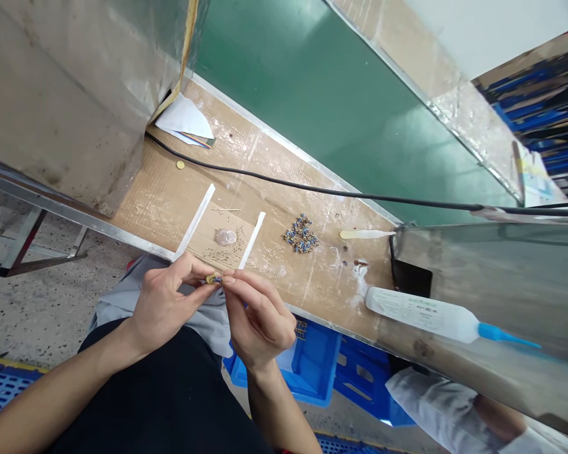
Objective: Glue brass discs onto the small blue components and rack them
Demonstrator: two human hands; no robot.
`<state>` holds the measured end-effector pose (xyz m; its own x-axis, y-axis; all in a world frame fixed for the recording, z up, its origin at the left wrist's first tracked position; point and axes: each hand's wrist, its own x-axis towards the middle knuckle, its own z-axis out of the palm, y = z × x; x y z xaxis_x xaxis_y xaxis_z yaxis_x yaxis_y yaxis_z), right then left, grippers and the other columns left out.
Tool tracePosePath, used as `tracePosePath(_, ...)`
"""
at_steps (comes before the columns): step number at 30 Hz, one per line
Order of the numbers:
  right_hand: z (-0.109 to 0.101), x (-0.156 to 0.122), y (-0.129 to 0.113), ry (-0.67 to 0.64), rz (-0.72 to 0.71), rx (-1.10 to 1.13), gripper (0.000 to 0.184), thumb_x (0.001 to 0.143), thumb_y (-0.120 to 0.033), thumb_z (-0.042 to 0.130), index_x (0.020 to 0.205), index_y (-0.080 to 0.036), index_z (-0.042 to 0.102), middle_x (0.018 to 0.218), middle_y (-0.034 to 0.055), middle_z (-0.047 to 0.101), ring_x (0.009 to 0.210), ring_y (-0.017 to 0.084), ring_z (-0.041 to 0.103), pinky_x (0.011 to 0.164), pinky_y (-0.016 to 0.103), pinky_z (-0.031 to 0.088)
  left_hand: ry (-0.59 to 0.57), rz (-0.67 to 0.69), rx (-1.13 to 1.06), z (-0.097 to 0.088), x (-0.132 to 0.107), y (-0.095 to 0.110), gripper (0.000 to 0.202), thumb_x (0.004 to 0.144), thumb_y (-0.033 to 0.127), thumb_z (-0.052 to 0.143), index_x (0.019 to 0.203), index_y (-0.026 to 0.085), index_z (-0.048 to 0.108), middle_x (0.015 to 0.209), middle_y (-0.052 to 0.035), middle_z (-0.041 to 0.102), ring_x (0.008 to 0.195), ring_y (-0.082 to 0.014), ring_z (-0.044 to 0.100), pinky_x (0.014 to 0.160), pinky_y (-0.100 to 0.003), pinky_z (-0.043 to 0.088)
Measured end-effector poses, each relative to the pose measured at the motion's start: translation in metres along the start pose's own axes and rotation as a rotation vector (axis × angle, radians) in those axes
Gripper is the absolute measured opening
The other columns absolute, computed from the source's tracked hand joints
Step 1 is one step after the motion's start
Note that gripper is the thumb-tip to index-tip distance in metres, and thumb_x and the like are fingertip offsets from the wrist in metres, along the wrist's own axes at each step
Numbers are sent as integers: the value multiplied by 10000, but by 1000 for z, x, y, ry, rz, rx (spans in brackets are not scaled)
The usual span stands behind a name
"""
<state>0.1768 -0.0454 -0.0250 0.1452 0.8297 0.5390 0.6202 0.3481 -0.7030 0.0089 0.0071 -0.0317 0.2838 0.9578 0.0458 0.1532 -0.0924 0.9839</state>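
My left hand (165, 309) and right hand (258, 321) pinch a small brass-and-blue component (214, 279) in a narrow fingertip grip at the edge of the cardboard-topped bench (170, 195). This close work calls for a steady hold. A heap of similar parts (301, 234) lies beyond.

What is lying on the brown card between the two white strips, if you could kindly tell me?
A translucent pale lump sits on the brown card, with many tiny dark specks scattered below it. The lump hides whatever card or specks lie beneath it.
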Motion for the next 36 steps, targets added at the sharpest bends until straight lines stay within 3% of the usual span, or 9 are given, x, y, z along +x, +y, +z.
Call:
tracePosePath(10, -2, 0, -1, -32, -87, -71, 454, 955, 82, 778, 1307, -202, 818, 1191, 83, 851, 1058, 205, 844, 899, 345, 745, -27, 109, 139, -2, -2, -2, 145, 1033, 190, 831, 1128, 246, 737, 1000, 46, 866, 870, -147, 871, 794, -211, 685)
tracePosePath(19, 0, -2, 0, -16, -134, -124, 425, 955, 56, 793, 1301, -188, 822, 1174, 88, 853, 1031, 219, 847, 873, 357, 746, 19, 228, 269, 0, 0, 2, 86, 1086, 206, 759, 1109, 233, 680, 978, 35, 867, 824, -149, 868, 778, -210, 673)
tracePosePath(29, -1, -9, 6, 39, -236, -218, 509, 983, -26, 820, 1435, -257, 784, 1248, 89, 858, 1053, 264, 864, 823, 397, 781, -56, 116, 162, 0, -2, 14, 214, 1044, 117, 733, 1208, 240, 673, 1092, 22, 870, 914, -141, 873, 864, -207, 677)
tracePosePath(36, -2, -11, 3, 44, -292, -201, 535, 918, 31, 859, 1411, -166, 793, 1244, 120, 850, 1067, 283, 865, 869, 420, 796, -89, 79, 106, -3, -4, 19, 233, 1051, 103, 688, 1225, 258, 681, 1100, 35, 869, 964, -125, 866, 896, -192, 667)
